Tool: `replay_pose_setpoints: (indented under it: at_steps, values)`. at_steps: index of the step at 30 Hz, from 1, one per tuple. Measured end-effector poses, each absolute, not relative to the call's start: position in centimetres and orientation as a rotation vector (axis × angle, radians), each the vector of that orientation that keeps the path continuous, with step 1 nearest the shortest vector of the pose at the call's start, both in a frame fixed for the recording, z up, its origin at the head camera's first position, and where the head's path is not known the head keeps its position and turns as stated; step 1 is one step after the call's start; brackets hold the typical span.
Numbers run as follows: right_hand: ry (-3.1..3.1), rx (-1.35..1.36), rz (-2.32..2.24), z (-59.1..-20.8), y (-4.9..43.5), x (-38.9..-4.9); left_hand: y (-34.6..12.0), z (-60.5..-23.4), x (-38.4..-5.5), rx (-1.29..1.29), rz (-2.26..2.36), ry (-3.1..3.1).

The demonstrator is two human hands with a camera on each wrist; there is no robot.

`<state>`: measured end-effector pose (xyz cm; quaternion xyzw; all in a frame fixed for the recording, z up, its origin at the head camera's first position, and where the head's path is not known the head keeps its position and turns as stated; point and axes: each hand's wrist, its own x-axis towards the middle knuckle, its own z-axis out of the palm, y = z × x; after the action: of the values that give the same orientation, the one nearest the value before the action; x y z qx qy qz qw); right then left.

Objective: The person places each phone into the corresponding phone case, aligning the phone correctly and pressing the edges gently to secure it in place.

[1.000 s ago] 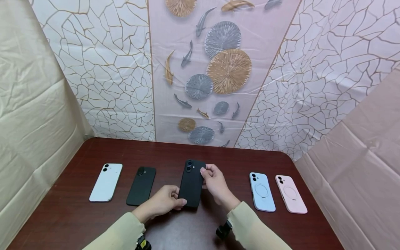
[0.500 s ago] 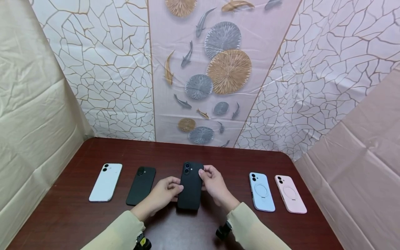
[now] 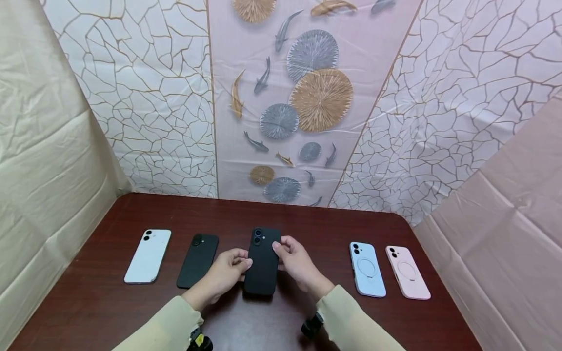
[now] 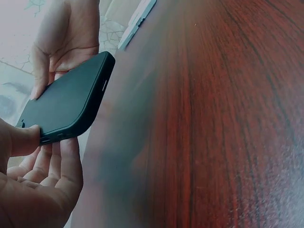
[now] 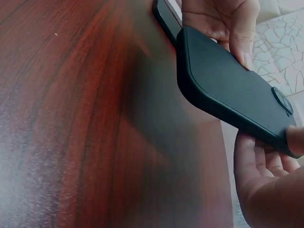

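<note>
A phone in a black case point(image 3: 262, 265) is held above the table between both hands, its back and two camera lenses turned up. My left hand point(image 3: 224, 273) pinches its left edge, thumb on the back and fingers beneath. At the upper right edge, my right hand point(image 3: 298, 263) grips it in the same way, thumb on top. Both wrist views show the black phone point(image 4: 66, 102) lifted clear of the wood, with the fingers curled under it. Its front faces down and is hidden.
On the dark red wooden table point(image 3: 246, 331), a white phone point(image 3: 148, 256) and a dark green-black phone point(image 3: 198, 261) lie to the left. A light blue phone point(image 3: 368, 269) and a pink phone point(image 3: 408, 272) lie to the right. Patterned cloth point(image 3: 167, 122) hangs behind the table.
The black phone has shifted slightly left, along with the right hand. My left hand has slid from the phone's lower left corner up to the middle of its left edge.
</note>
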<state>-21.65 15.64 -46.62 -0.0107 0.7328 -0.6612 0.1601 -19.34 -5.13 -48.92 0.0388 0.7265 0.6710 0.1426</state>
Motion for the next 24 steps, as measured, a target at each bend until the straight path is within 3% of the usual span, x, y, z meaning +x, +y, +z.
replay_pose_setpoints:
  at_steps: [24]
  values:
    - [1.916, -0.239, -1.843, -47.9, 15.0, -19.9, -5.8, -48.8, -19.8, -0.088, 2.073, 2.039]
